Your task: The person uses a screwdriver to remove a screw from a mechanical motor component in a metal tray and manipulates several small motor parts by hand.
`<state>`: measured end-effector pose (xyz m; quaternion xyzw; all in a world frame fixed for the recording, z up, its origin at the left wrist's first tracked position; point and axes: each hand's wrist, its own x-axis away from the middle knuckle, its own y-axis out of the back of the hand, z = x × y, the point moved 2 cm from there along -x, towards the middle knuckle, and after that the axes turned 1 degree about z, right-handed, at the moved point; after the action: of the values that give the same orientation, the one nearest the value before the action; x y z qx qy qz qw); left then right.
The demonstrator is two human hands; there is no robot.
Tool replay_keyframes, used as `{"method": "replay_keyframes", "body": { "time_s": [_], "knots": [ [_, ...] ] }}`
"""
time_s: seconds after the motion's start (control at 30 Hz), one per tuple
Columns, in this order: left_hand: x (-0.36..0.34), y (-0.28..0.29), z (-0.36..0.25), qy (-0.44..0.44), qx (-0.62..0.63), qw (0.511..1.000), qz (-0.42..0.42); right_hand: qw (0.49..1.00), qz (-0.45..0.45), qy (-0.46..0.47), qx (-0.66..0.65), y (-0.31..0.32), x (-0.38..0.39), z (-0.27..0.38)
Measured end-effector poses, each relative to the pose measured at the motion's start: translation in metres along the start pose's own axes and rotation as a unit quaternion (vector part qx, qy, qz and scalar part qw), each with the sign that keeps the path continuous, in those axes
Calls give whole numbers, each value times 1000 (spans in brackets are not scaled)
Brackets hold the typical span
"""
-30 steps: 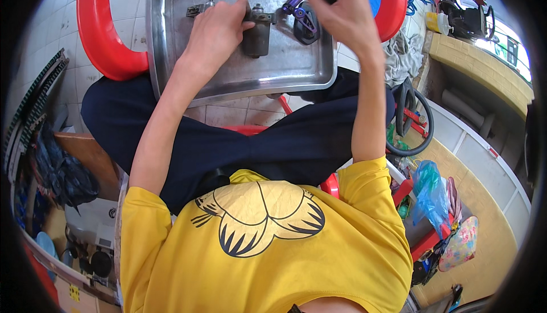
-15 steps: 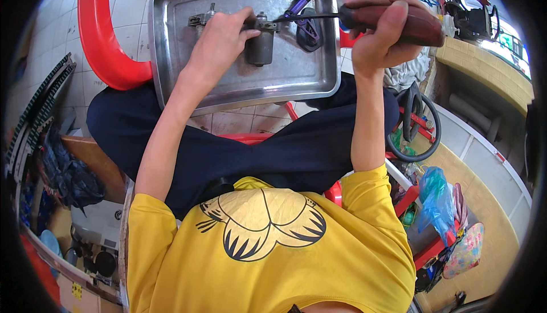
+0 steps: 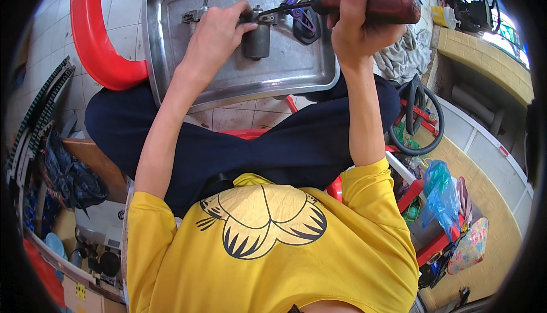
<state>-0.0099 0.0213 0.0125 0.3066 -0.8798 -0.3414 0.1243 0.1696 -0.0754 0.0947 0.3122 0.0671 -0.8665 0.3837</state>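
In the metal tray [image 3: 307, 78], a small grey cylindrical motor [image 3: 256, 44] stands with its shaft end away from me. My left hand [image 3: 219, 35] pinches the motor near its top, thumb and index finger at its left side. A screwdriver [image 3: 370, 4] with a dark red handle is gripped in my right hand [image 3: 356, 33]. Its thin dark shaft slants down leftward, and its tip meets the bracket at the motor's top. Partly hidden behind my left hand lies a second metal part [image 3: 195, 15] with a protruding shaft. Right of the motor rests a purple and black tool [image 3: 302, 16].
The tray sits on a red plastic stool or chair [image 3: 94, 33] before my crossed legs. A black hose coil [image 3: 427, 119], a grey cloth [image 3: 403, 56] and a blue plastic bag [image 3: 439, 190] are on the right. Green-edged strips [image 3: 40, 113] lean at the left.
My right hand has moved left with the screwdriver, whose tip now reaches further across the motor's top. The left hand keeps its hold. The whole view has shifted slightly.
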Motion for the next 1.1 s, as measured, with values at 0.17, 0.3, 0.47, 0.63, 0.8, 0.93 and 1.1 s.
{"method": "replay_keyframes", "body": {
  "time_s": [0.17, 0.3, 0.47, 0.63, 0.8, 0.93, 1.1],
  "knots": [
    [0, -1, 1, -5, -6, 1000, 3, 999, -18, 42, -6, 4, -1, 0],
    [0, -1, 2, -4, -3, 1000, 3, 999, -14, 33, -22, 1, -2, 1],
    [0, -1, 1, 2, -11, 1000, 4, 1000, -4, 23, 17, 0, 0, 3],
    [0, -2, 2, 5, -9, 1000, 7, 999, -9, 39, 11, 1, -1, -1],
    [0, -2, 3, 10, -9, 1000, 8, 999, 4, 28, 16, 1, -3, 3],
    [0, -2, 3, 7, -5, 1000, 8, 999, 24, 23, -21, 0, -2, 3],
    [-1, -2, 2, 6, 2, 1000, 12, 990, 100, 64, -81, 0, -14, 3]
  ]
}}
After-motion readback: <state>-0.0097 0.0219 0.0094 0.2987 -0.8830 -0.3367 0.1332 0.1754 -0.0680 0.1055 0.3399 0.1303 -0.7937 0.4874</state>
